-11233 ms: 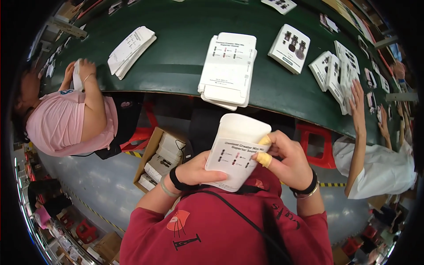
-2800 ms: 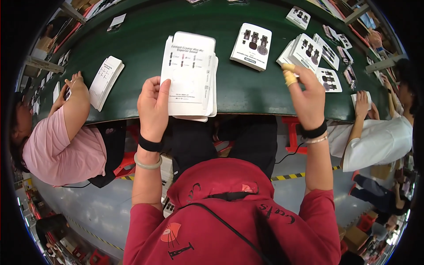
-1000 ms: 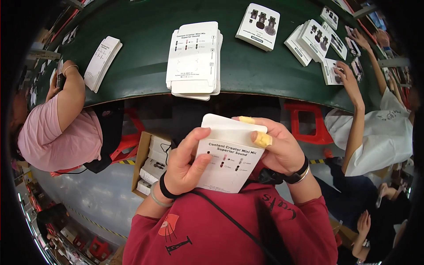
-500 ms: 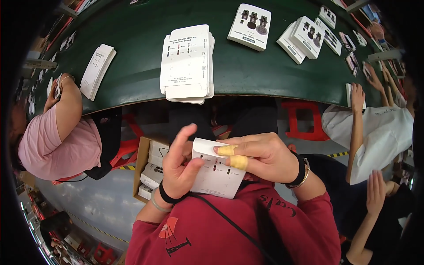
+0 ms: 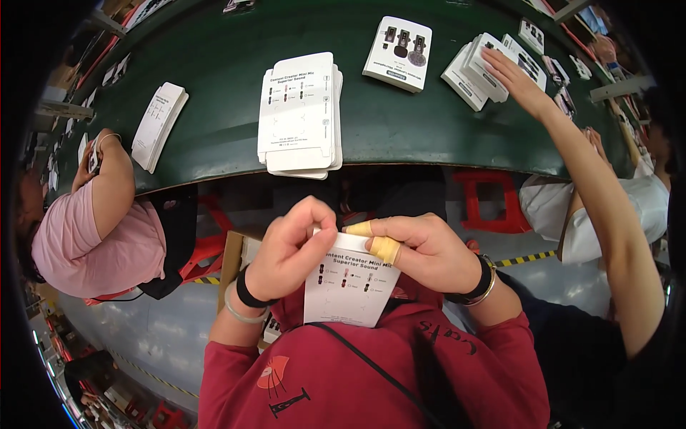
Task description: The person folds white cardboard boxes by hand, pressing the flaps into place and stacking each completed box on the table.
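Observation:
A white printed box (image 5: 341,297) is held upright in front of my red shirt by both hands. My left hand (image 5: 291,247) is closed, its thumb and curled index finger pinching the upper left corner of the box. With yellow tape around two fingertips, my right hand (image 5: 421,250) grips the upper right edge, thumb on the front face. A white flap along the top shows between the hands. Nearest beyond them on the table lies a stack of flat white printed cartons (image 5: 296,114). My fingers hide the upper corners of the box.
On the green table (image 5: 214,136) stand a stack of white boxes (image 5: 398,53) and more boxes (image 5: 464,79), which a co-worker's hand (image 5: 514,79) touches. A thin carton stack (image 5: 158,127) lies left, near a person in pink (image 5: 100,229). A cardboard box (image 5: 232,268) stands beside my left arm.
My left hand, earlier spread with fingers raised, has closed on the box's top. My right hand moved to the upper edge. A co-worker's arm has reached over the boxes at right.

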{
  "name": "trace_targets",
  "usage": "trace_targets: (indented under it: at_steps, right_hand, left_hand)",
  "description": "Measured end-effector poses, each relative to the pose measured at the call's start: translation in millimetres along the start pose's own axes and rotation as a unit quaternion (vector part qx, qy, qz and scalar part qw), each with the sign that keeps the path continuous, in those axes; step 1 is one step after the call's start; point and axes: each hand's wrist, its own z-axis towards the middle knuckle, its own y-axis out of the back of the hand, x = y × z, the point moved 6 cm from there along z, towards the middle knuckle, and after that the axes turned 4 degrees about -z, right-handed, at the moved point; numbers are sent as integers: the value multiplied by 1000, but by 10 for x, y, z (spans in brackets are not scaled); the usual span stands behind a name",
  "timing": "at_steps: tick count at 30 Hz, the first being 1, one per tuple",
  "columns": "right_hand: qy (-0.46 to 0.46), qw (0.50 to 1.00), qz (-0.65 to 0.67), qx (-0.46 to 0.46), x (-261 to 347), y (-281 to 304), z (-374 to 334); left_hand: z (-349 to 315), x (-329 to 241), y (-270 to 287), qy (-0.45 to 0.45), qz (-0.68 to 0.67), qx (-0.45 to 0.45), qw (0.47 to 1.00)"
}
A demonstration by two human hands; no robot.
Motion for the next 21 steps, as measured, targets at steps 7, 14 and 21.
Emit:
trace_targets:
  at_steps: [7,14,21]
  right_hand:
    - [-73,988,135,-17,-71,-33,-37]
    - [-70,997,-28,6,119,125,-111]
    - [101,926,-113,-345,363,1377,-328]
  left_hand:
    - [-175,138,7,-171,-4,-65,983]
    - [-117,162,-18,-160,19,-121,980]
    - [342,-141,504,-173,167,-277,930]
